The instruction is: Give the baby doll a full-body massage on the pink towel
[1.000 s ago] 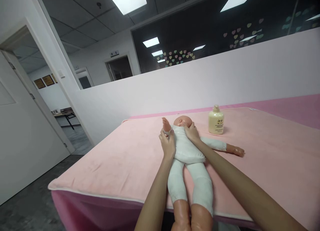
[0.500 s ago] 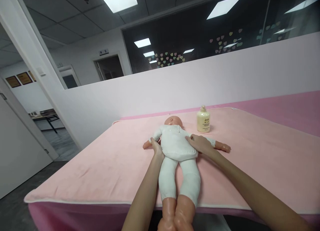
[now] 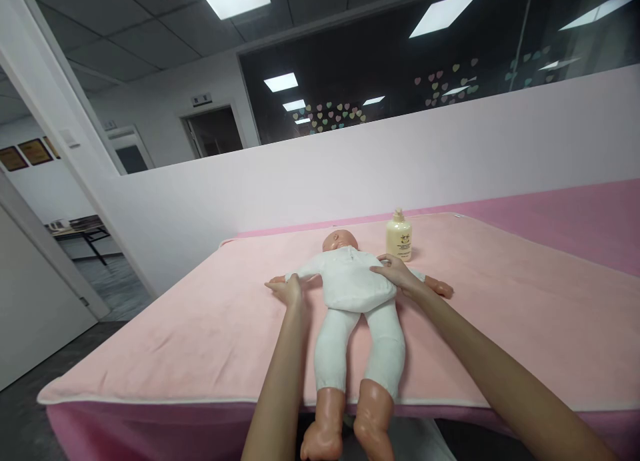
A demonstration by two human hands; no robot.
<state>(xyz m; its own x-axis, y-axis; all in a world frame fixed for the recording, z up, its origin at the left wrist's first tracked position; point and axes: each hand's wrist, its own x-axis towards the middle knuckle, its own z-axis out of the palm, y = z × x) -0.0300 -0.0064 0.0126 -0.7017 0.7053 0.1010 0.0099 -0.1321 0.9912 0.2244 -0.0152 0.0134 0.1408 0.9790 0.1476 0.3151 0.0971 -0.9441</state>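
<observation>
A baby doll (image 3: 355,281) in white clothes lies on its back on a pink cloth (image 3: 200,341), head toward the wall and bare feet over the near edge. My left hand (image 3: 287,289) is closed around the doll's forearm at the left, near its cuff. At the doll's right side, my right hand (image 3: 395,273) grips the white shirt near the armpit, thumb and fingers pinched on the fabric. The doll's other arm stretches out to the right beyond my wrist.
A pale yellow pump bottle (image 3: 399,238) stands on the cloth behind my right hand. A low white wall (image 3: 320,181) runs along the far side. The table's near edge is just below the doll's shins.
My left hand has moved left from the doll's side, and the doll's left-side arm is now stretched farther out. The doll's legs have spread apart. My right hand has moved slightly up.
</observation>
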